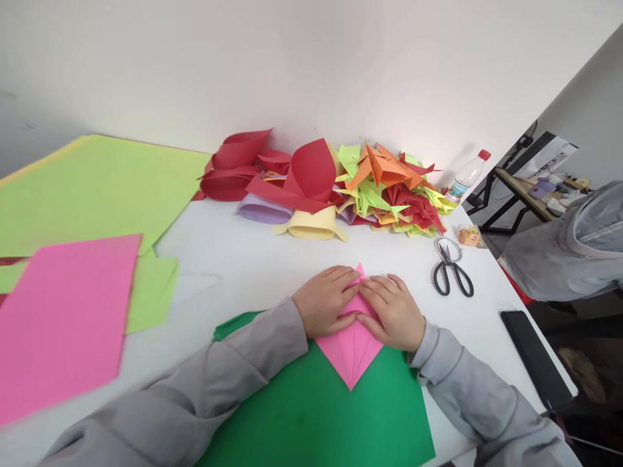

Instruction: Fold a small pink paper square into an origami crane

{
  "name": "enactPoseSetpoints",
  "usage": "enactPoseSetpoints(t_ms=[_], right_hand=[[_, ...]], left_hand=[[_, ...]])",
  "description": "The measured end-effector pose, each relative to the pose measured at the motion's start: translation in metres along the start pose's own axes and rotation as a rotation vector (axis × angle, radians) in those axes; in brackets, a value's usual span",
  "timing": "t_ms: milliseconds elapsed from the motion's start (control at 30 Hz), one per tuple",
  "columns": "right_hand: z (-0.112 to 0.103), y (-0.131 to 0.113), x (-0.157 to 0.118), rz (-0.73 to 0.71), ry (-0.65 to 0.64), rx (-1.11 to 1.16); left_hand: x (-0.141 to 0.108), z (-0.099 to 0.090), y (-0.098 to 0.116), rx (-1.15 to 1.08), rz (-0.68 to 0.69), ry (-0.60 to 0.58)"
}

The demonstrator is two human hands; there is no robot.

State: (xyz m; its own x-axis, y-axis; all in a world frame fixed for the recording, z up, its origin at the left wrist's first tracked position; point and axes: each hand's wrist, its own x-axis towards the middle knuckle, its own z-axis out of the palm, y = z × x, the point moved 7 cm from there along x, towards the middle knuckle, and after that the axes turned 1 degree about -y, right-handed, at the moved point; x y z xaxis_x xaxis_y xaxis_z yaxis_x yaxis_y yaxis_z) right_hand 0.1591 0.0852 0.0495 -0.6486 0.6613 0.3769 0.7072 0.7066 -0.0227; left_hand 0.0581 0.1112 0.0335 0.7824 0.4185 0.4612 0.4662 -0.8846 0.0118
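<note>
A pink origami paper (351,353), folded into a diamond with creases fanning from its near point, lies on a green sheet (311,408). From the left, my left hand (327,301) presses on it, fingers together and thumb along the middle. My right hand (393,310) grips it from the other side, its fingertips meeting those of the left near the centre line. The paper's top tip shows beyond the fingers; its middle is partly hidden under both hands.
Folded orange, red and green paper pieces (384,188) are heaped by the wall, beside curled red paper (311,168). Large lime sheets (97,194) and a pink sheet (73,318) lie left. Scissors (452,275), a bottle (470,175), a snack packet (468,235) and a black phone-like slab (535,360) are right.
</note>
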Motion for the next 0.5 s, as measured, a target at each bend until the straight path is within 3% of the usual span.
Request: enactPoseSetpoints(t_ms=[167,333,500], right_hand=[[0.02,0.021,0.014,0.105,-0.243,0.065],[0.027,0.026,0.022,0.121,-0.327,0.018],[0.031,0.027,0.016,0.131,-0.374,-0.035]], left_hand=[[0.002,-0.006,0.001,-0.011,0.001,0.117],[0.003,-0.011,0.014,0.08,0.067,0.124],[-0.005,-0.013,0.041,0.24,0.159,0.183]])
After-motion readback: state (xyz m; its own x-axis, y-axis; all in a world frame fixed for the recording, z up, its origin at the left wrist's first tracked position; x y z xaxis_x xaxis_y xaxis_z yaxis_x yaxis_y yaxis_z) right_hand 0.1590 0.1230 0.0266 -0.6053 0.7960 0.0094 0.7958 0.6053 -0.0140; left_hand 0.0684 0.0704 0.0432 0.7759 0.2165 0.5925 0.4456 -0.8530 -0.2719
